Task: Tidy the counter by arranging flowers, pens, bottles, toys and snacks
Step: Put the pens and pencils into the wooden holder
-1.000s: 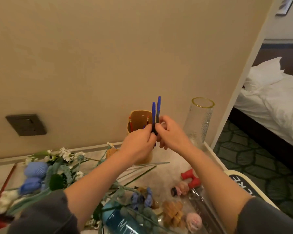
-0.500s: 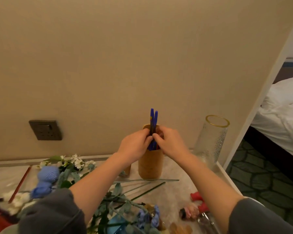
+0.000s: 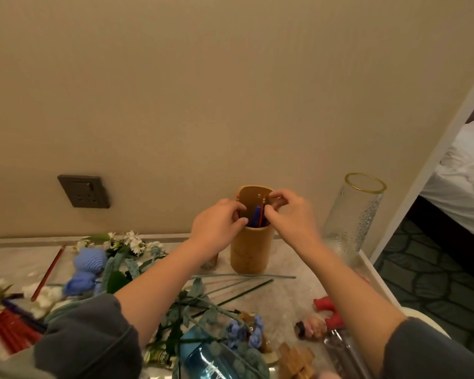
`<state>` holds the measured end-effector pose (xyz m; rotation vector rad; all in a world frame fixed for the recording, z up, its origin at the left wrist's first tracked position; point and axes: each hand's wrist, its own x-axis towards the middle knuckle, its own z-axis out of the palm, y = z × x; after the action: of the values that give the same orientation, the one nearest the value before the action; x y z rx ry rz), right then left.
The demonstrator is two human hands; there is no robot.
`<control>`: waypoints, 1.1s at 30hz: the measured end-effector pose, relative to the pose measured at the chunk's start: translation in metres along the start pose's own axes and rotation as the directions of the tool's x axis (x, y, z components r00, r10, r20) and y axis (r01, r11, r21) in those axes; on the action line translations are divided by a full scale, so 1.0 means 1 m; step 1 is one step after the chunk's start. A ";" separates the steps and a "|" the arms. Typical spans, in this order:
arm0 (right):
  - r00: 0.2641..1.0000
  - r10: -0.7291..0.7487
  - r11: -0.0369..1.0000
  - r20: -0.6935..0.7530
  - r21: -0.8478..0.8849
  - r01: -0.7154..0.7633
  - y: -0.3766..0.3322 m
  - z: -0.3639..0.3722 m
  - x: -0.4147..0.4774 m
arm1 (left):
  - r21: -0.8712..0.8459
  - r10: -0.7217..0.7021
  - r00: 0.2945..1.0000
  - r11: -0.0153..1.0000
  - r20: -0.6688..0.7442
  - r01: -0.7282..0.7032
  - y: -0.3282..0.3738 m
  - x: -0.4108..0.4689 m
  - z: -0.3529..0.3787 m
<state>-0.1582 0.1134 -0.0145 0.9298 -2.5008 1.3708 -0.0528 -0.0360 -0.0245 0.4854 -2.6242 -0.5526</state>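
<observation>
2 curled hands, left hand (image 3: 219, 223) and right hand (image 3: 291, 215), at the bamboo pen holder (image 3: 249, 250); can't tell if they grip blue pens (image 3: 255, 218). Marble counter (image 3: 298, 292), glass vase (image 3: 359, 214) at 3 o'clock.

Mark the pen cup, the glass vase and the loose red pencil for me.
Pen cup (image 3: 248, 253): head view, lower half of its front wall.
Glass vase (image 3: 359, 214): head view, middle of its wall.
Red pencil (image 3: 48, 272): head view, middle of its shaft.

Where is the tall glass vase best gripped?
Probably wrap the grip round the glass vase at mid-height, coming from the front: it stands upright, a plain straight cylinder, with the wall behind and the wooden pen holder to its left.
</observation>
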 end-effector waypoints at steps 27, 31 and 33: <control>0.911 0.408 0.877 0.059 0.254 -0.409 0.013 0.021 0.013 | -0.489 -0.287 0.939 0.801 0.191 0.345 0.006 -0.005 0.038; 0.922 0.378 0.893 0.081 0.232 -0.386 0.015 0.024 0.004 | -0.508 -0.321 0.923 0.771 0.212 0.385 0.010 -0.005 0.038; 0.922 0.373 0.881 0.100 0.273 -0.386 0.014 0.022 -0.001 | -0.517 -0.335 0.911 0.750 0.241 0.412 0.010 -0.008 0.038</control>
<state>-0.1614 0.1017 -0.0377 0.5234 -2.6641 1.8924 -0.0658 -0.0125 -0.0540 0.8014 -2.3098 -1.4801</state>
